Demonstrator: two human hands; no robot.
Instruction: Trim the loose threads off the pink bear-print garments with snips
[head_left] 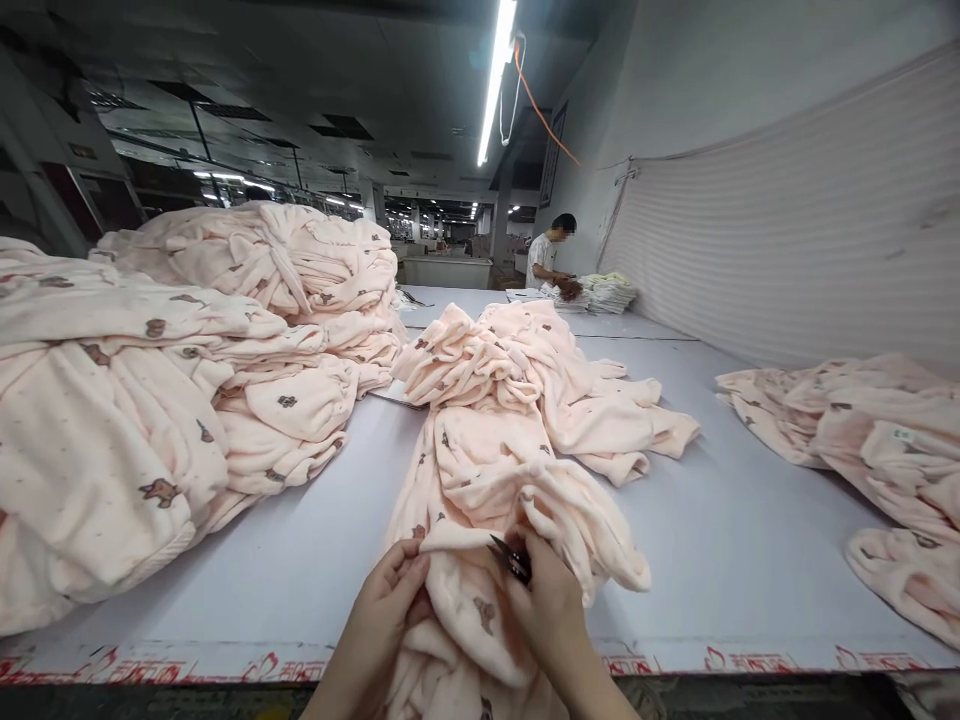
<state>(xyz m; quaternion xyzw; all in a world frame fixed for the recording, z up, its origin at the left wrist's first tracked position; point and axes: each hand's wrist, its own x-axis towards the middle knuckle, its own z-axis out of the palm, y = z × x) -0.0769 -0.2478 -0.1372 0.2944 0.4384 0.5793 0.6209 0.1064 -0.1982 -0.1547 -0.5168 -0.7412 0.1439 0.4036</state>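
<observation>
A pale pink fleece garment [491, 450] with small brown bear prints lies bunched in front of me, and part of it hangs over the table's near edge. My left hand [394, 590] pinches a fold of this garment between thumb and fingers. In my right hand [544, 590] is a small pair of dark thread snips [513, 560], their pointed tips aimed left along the raised fold. The right fingers also rest against the fleece, partly hidden by it. Whether the blades touch the cloth I cannot tell.
Large heaps of the same fleece [112, 430] fill the left side. More garments [885, 440] lie at the right on the white-covered table [720, 560]. Farther back, a co-worker [546, 255] stands by stacked cloth [604, 293]. A striped sheet [795, 220] hangs along the right wall.
</observation>
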